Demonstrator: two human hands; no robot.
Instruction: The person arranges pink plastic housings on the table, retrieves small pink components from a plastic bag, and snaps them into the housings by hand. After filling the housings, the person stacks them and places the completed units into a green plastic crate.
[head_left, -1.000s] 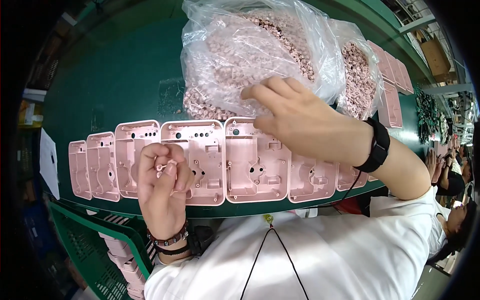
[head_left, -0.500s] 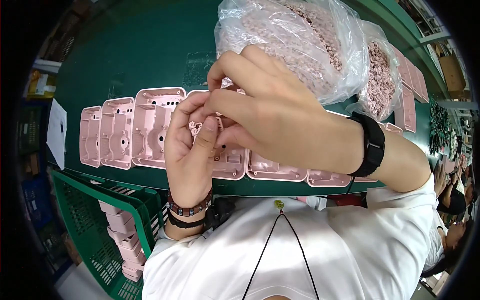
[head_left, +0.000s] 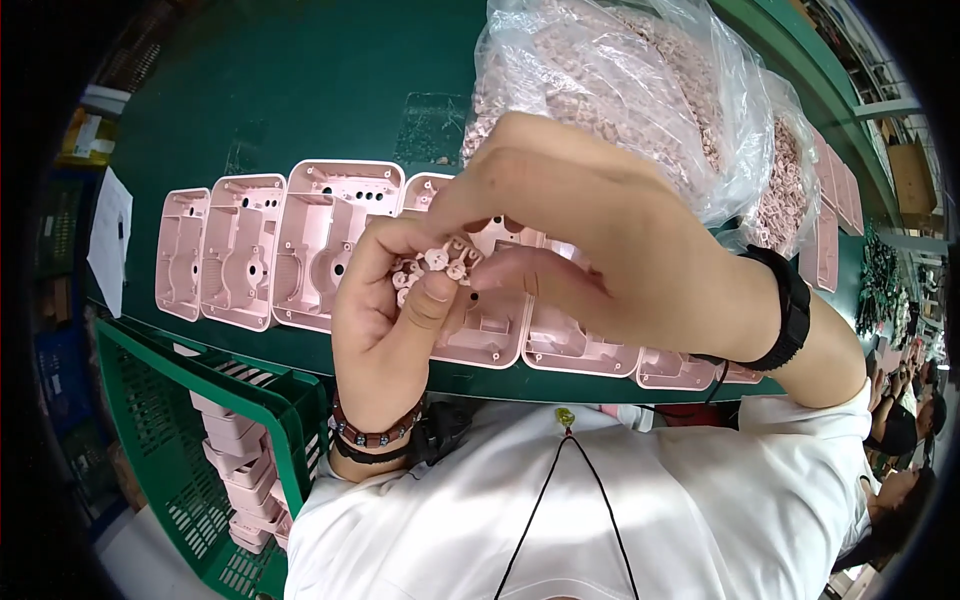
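My left hand is cupped, palm up, around a heap of small pink plastic parts, its thumb lying across them. Over it my right hand reaches in from the right, with thumb and curled forefinger closing on a part at the heap's edge; its other fingertips are partly hidden. Beneath both hands runs a row of pink plastic housings, open side up, showing ribs, screw posts and round holes. The hands cover part of the middle housings.
Large clear bags of small pink parts lie at the back right, a smaller bag beside them. More pink housings stand beyond. At the lower left, a green crate holds stacked pink pieces. Other people sit at the far right.
My right hand has turned and dropped lower over the left palm, its thumb now against the small parts. More of the heap shows. The whole view has shifted slightly.
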